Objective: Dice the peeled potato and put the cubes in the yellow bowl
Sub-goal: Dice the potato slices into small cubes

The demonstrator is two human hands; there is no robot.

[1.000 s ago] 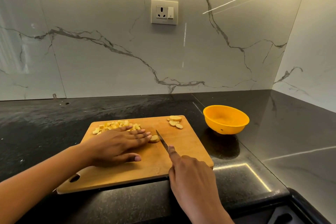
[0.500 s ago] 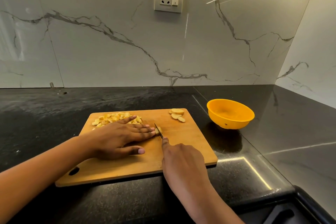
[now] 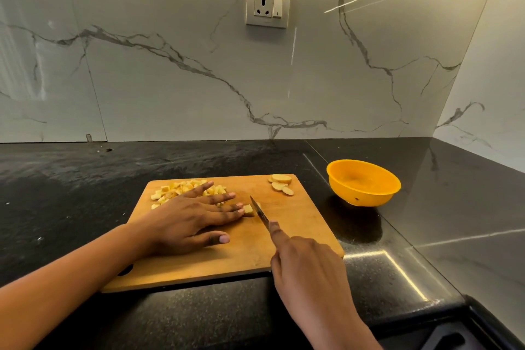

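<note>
Head — three slices (image 3: 278, 185), one bowl (image 3: 366, 199)

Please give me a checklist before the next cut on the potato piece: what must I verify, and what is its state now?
1. Left hand clear of the knife blade: not ok, its straight fingertips lie right beside it.
2. Right hand holds the knife: ok, forefinger along the spine.
3. Potato piece steadied by the left hand: ok.
4. Cutting board flat on the counter: ok.
5. Yellow bowl upright beside the board: ok.
6. Blade sharpness: cannot tell.
</note>
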